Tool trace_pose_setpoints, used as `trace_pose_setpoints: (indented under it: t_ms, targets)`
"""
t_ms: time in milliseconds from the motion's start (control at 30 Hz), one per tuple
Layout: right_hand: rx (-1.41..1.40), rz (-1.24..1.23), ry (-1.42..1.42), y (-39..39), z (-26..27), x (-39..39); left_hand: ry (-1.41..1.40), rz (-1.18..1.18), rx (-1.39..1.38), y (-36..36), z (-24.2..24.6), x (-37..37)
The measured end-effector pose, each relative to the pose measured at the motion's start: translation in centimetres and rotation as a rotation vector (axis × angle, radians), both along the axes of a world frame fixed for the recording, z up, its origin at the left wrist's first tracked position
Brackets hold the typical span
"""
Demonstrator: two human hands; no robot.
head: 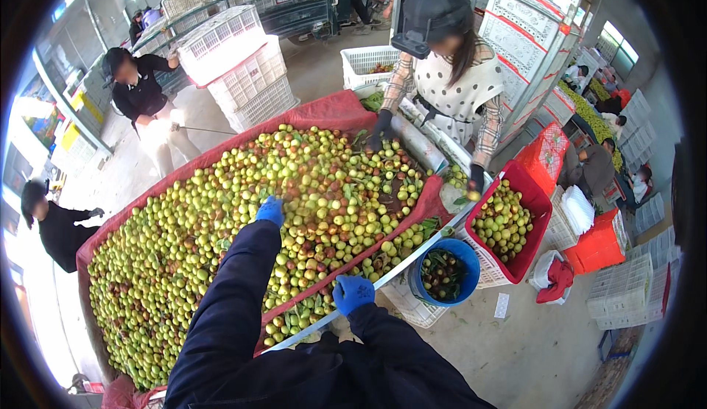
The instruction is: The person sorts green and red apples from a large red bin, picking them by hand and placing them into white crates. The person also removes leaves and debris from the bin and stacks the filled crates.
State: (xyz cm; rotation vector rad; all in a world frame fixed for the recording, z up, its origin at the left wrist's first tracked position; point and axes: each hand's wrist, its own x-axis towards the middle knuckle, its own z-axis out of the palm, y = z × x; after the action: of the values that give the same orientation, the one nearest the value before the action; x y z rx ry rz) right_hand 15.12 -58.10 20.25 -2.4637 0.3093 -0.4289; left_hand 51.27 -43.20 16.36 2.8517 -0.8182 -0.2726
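Note:
A wide heap of green and reddish-brown jujubes (pixel 182 249), mixed with some leaves, covers the sorting table before me. My left hand (pixel 270 211), in a blue glove, stretches out over the heap with its fingertips at the fruit. Whether it grips one is hidden. Near the table's pale front rail (pixel 411 266), my blue-gloved right hand (pixel 353 293) has its fingers curled, palm side out of sight. Beside it, a narrow strip of jujubes and leaves (pixel 309 312) lies between that rail and a rolled red cloth edge (pixel 320 287).
A blue bucket (pixel 470 262) with leaves and dark fruit stands right of the rail. Beyond it sits a red-lined crate (pixel 544 210) of jujubes. Across the corner, a co-worker (pixel 455 77) in dark gloves handles fruit. White crates (pixel 251 86) are stacked behind the table; two people stand at left.

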Motion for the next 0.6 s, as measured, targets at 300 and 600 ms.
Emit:
trace_pose_setpoints:
  t_ms: [300, 600]
  targets:
    - [0.054, -0.012, 0.076, 0.0, -1.2, 0.2, -0.049, -0.015, -0.310, -3.1, 4.0, -3.7]
    - [0.029, -0.025, 0.026, -0.4, -1.2, 0.0, 0.903, -0.259, -0.645, -22.2, 13.0, -28.6]
